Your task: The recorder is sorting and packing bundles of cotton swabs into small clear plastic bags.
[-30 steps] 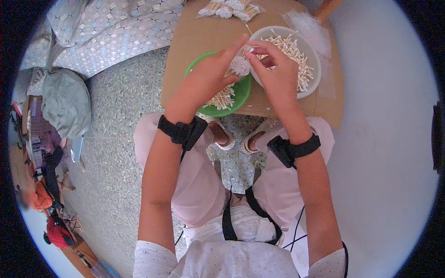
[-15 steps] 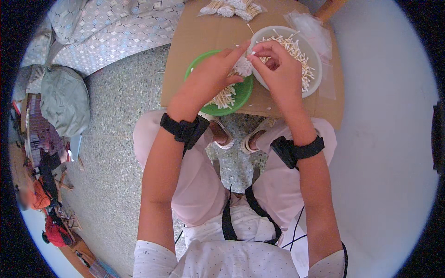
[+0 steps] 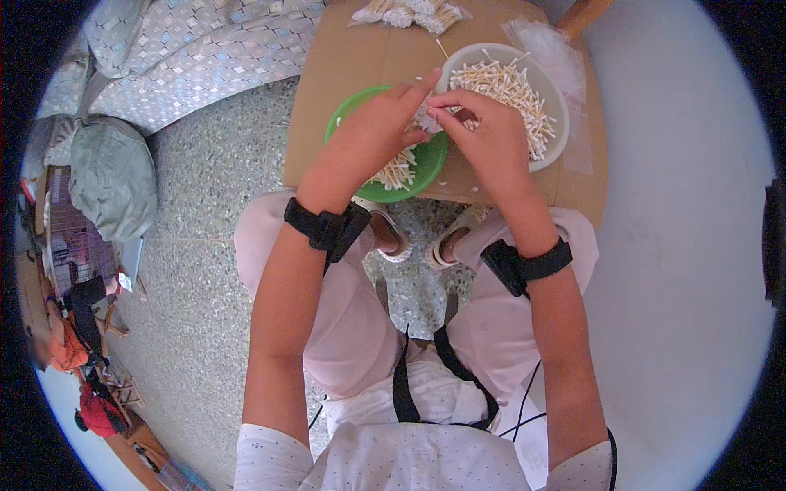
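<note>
My left hand [image 3: 368, 135] is curled over the green bowl [image 3: 427, 173], closed around a bunch of cotton swabs [image 3: 426, 123] whose white tips show between thumb and fingers. Thumb and forefinger of my right hand [image 3: 490, 135] pinch together at that bunch; a small white swab tip seems to be between them, mostly hidden. Loose cotton swabs lie in the green bowl, partly under my left hand. To the right, a white bowl [image 3: 561, 110] holds a large heap of cotton swabs [image 3: 512, 90].
Both bowls stand on a brown cardboard surface [image 3: 323, 106]. Filled bags of swabs [image 3: 409, 13] lie at its far edge, and clear plastic bags [image 3: 557, 53] at far right. A pale wall [image 3: 679, 245] rises on the right. A grey-green bag [image 3: 115, 176] is at left.
My right hand has moved left from the white bowl's rim to the bunch in my left hand, uncovering more of the heap. My left hand has hardly moved.
</note>
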A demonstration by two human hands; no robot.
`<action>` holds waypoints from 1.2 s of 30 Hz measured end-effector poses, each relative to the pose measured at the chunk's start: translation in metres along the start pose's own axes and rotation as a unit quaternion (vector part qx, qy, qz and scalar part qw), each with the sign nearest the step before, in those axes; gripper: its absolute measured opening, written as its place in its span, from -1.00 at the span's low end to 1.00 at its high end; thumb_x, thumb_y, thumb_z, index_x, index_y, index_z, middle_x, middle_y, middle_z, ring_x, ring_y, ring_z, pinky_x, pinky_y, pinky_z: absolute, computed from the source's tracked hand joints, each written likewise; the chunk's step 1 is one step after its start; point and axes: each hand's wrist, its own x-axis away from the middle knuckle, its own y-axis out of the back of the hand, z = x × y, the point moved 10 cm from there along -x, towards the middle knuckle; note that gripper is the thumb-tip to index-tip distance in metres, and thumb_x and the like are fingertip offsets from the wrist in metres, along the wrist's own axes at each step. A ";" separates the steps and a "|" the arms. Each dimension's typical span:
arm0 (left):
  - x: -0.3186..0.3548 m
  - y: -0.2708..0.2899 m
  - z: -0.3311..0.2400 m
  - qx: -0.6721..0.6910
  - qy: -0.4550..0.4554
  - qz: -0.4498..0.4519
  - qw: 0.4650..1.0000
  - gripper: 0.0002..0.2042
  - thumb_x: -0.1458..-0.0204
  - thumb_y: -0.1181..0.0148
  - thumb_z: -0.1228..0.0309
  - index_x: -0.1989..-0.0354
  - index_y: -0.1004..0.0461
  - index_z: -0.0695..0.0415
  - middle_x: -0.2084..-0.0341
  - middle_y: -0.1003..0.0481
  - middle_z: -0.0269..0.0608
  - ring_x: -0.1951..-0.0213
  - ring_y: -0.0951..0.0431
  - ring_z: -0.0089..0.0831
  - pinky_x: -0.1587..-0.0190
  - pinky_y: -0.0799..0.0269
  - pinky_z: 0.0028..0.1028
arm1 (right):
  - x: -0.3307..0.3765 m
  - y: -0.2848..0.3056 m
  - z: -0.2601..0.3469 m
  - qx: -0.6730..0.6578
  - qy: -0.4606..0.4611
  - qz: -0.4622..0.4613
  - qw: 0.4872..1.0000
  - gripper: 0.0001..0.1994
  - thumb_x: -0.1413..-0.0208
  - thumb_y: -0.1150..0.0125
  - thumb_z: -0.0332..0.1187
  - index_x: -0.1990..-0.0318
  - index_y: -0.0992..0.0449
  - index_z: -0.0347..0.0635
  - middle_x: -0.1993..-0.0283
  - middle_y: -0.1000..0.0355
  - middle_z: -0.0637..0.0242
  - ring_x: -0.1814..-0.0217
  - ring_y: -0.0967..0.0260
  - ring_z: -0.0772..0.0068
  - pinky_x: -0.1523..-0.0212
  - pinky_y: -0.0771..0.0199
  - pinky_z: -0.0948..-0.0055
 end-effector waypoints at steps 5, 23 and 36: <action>-0.001 0.001 -0.005 0.004 -0.019 -0.013 1.000 -0.26 0.07 -0.29 0.44 -0.35 -0.11 0.01 -0.02 -0.43 0.04 -0.03 -0.44 0.02 -0.07 -0.37 -0.23 | 0.000 -0.001 0.003 0.057 0.101 -0.002 0.993 -0.79 -0.07 -0.21 -0.18 0.26 -0.62 -0.05 0.22 -0.55 0.25 0.28 -0.51 0.17 0.25 -0.49 0.31; 0.001 0.018 0.007 0.002 -0.040 -0.028 0.999 -0.29 0.04 -0.32 0.22 -0.32 -0.17 0.02 -0.11 -0.37 0.08 -0.14 -0.37 -0.05 -0.16 -0.29 -0.26 | -0.002 0.030 0.001 0.075 0.088 -0.013 0.993 -0.70 -0.17 -0.07 -0.14 0.26 -0.65 -0.13 0.02 -0.50 0.20 0.01 -0.41 0.11 -0.10 -0.31 0.16; -0.005 0.035 0.017 0.269 0.076 -0.057 0.959 -0.33 -0.25 0.51 -0.19 -0.37 -0.12 -0.01 -0.14 -0.37 -0.15 -0.21 -0.29 -0.28 -0.27 -0.10 -0.29 | 0.005 0.030 -0.052 0.302 0.003 0.005 0.953 -0.80 0.00 -0.27 -0.18 0.20 -0.61 0.10 0.04 -0.44 0.32 -0.06 -0.34 0.13 -0.04 -0.30 0.07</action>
